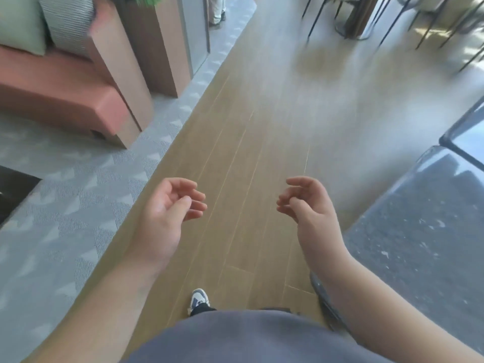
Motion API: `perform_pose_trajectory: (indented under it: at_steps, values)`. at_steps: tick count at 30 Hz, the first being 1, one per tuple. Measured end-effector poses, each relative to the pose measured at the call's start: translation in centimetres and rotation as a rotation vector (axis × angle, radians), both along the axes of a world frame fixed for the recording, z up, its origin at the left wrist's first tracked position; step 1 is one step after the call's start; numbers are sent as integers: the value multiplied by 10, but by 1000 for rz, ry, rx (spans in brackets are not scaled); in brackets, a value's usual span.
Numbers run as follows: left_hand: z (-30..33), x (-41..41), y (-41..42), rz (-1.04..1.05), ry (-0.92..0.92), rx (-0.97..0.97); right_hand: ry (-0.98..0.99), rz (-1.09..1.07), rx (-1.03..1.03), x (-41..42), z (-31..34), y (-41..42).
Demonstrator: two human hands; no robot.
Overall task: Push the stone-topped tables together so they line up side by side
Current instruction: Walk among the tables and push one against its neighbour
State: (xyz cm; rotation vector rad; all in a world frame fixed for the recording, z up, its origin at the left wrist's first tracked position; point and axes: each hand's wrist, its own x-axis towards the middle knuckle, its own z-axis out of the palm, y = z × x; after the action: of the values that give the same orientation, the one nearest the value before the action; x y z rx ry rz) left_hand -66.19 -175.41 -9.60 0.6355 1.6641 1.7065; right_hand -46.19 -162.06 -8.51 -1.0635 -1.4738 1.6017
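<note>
My left hand (pixel 170 205) and my right hand (pixel 306 203) are both in the air in front of me, above the wooden floor (pixel 248 127), palms turned toward each other and well apart. The fingers of both hands are loosely curled and a little spread; they hold nothing and touch nothing. The stone-topped table (pixel 424 231) is at my right side. Its dark speckled top has a rounded corner that points away from me, and its near edge runs just beside my right forearm, but I cannot tell if the arm touches it. Behind that far corner, another table (pixel 468 132) with a dark rim and a shiny top is partly in view at the right border of the picture. The two corners are near each other, with a narrow strip of floor visible between them. The tops do not look in one line, though the blur makes this hard to judge. On my left the floor changes to a grey patterned carpet (pixel 65 205), and on it stands a pink bench (pixel 52 87) with a green cushion (pixel 21 22) and a brown side panel. Further ahead, thin dark chair legs (pixel 392 22) are visible, very blurred. Below my hands I see one white and blue shoe (pixel 199 299) on the wood and my grey shirt (pixel 248 339).
</note>
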Motion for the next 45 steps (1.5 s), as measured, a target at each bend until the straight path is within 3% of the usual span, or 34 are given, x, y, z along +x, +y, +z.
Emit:
perform_pose_trajectory:
  at_steps: [4, 11, 21, 37, 45]
  values:
    - [10, -40, 81, -192, -28, -4, -40, -161, -26, -23, 4, 34]
    - [3, -25, 245, -538, -65, -5, 32, -447, -24, -14, -6, 128]
    - [15, 0, 506, -761, -30, -29, 104, -716, -37, 31, -15, 333]
    - [-8, 66, 825, -1166, -116, -78, 44, -1107, -60, 53, -35, 567]
    - [-11, 109, 999, -1464, -99, -262, 177, -1410, -156, 43, -38, 689]
